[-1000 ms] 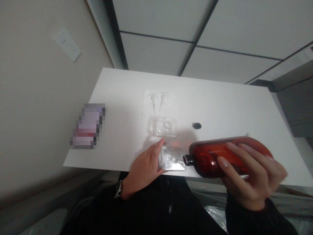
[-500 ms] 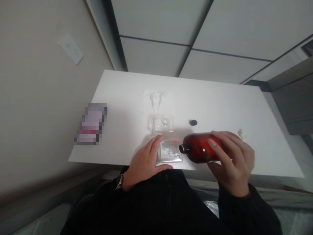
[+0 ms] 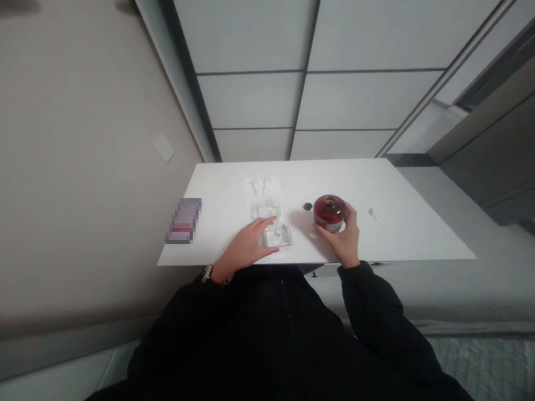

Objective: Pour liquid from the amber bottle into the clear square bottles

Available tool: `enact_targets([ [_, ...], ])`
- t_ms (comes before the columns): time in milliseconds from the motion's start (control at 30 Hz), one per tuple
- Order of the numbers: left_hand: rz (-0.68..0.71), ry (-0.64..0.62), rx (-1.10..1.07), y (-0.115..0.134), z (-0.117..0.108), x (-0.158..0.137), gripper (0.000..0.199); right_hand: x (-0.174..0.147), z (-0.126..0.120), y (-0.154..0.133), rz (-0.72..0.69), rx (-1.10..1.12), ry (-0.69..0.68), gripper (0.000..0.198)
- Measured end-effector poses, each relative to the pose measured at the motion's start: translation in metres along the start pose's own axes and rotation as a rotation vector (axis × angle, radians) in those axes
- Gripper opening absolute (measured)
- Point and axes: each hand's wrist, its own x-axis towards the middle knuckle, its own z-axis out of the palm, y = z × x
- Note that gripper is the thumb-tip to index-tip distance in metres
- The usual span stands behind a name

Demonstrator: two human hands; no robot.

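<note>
My right hand (image 3: 345, 239) is wrapped round an amber bottle (image 3: 329, 209), which stands upright with its uncapped mouth facing up; dark reddish liquid or glass tint shows inside. A small black cap (image 3: 308, 206) lies on the table just left of that bottle. My left hand (image 3: 248, 245), with a watch at the wrist, curves round a small clear square bottle (image 3: 279, 236), its thumb along the near side and fingers along the far side. Behind it is a second clear square bottle (image 3: 267, 212). Two whitish pump heads (image 3: 259, 187) lie farther back on a pale sheet.
The white table (image 3: 401, 234) stands against a wall at the left. A blurred-out phone-like object (image 3: 184, 221) lies at its left edge. A small crumpled scrap (image 3: 374, 213) lies to the right. Sliding panel doors (image 3: 254, 100) rise behind the table.
The amber bottle was tilted with its mouth toward the near clear bottle; my right hand has turned it upright. My left hand keeps its place. The view has tipped upward.
</note>
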Motion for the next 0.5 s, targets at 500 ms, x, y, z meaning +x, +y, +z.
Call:
enact_targets([
  [500, -0.318, 0.101, -0.198, -0.021, -0.078, -0.037, 0.083, -0.012, 0.001, 0.003, 0.095, 0.126, 0.043, 0.091],
])
